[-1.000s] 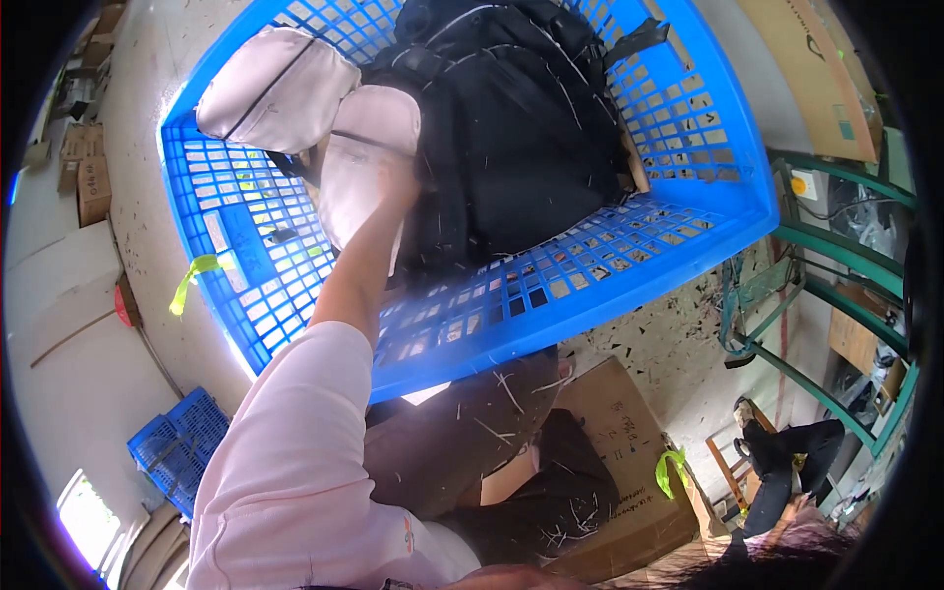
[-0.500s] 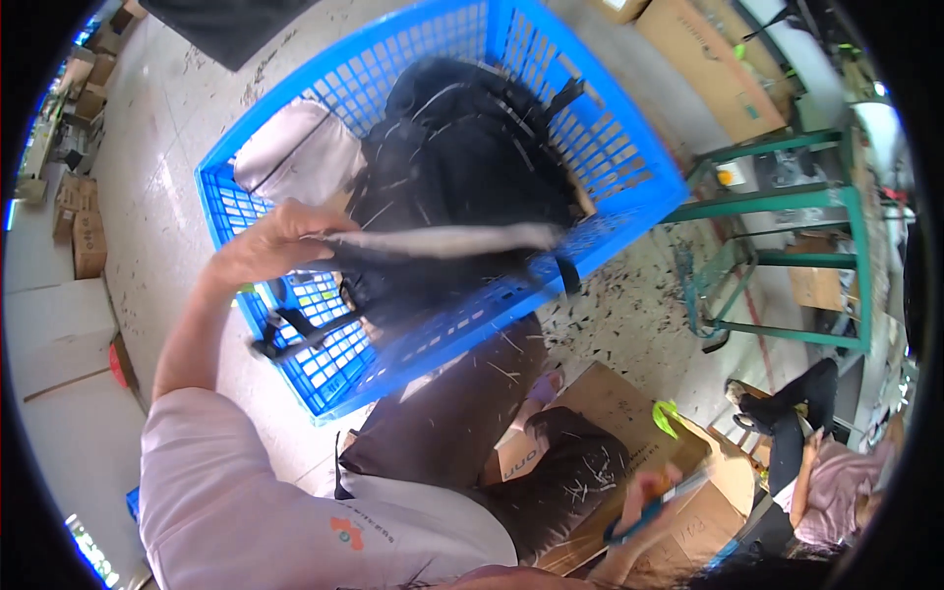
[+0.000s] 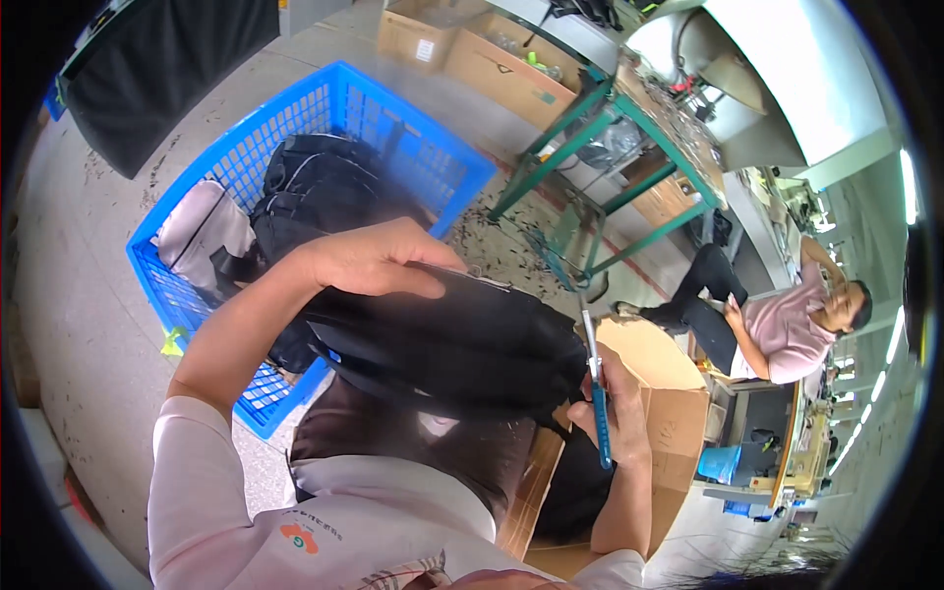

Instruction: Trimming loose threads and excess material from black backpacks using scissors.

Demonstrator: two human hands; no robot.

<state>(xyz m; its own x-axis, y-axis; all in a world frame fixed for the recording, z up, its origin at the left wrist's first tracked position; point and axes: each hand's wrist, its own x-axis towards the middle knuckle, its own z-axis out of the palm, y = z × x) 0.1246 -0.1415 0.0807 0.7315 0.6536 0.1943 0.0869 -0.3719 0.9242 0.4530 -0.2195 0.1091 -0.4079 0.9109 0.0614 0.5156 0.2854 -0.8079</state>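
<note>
My left hand (image 3: 385, 258) is closed on the upper edge of a black fabric bag (image 3: 442, 339), thumb on the near side. The bag spreads over my lap, and pale loose threads show along its top edge. At its right end, my right hand (image 3: 621, 411) grips a slim cutting tool (image 3: 600, 418) with a teal handle and a silver blade pointing away from me. Whether the blade touches the bag I cannot tell. Beyond my left arm, a blue plastic basket (image 3: 433, 138) holds more black bags (image 3: 320, 182) and a pale bundle (image 3: 202, 228).
An open cardboard box (image 3: 674, 433) stands at my right with black fabric in it. A green metal table (image 3: 654, 123) is farther off, near more cardboard boxes (image 3: 506, 74). A seated person (image 3: 787, 329) is at the right. Dark scraps litter the floor.
The black bag has moved from over the basket to my lap, still in my left hand. My right hand has brought the cutting tool up to the bag's right end. The view has swung right.
</note>
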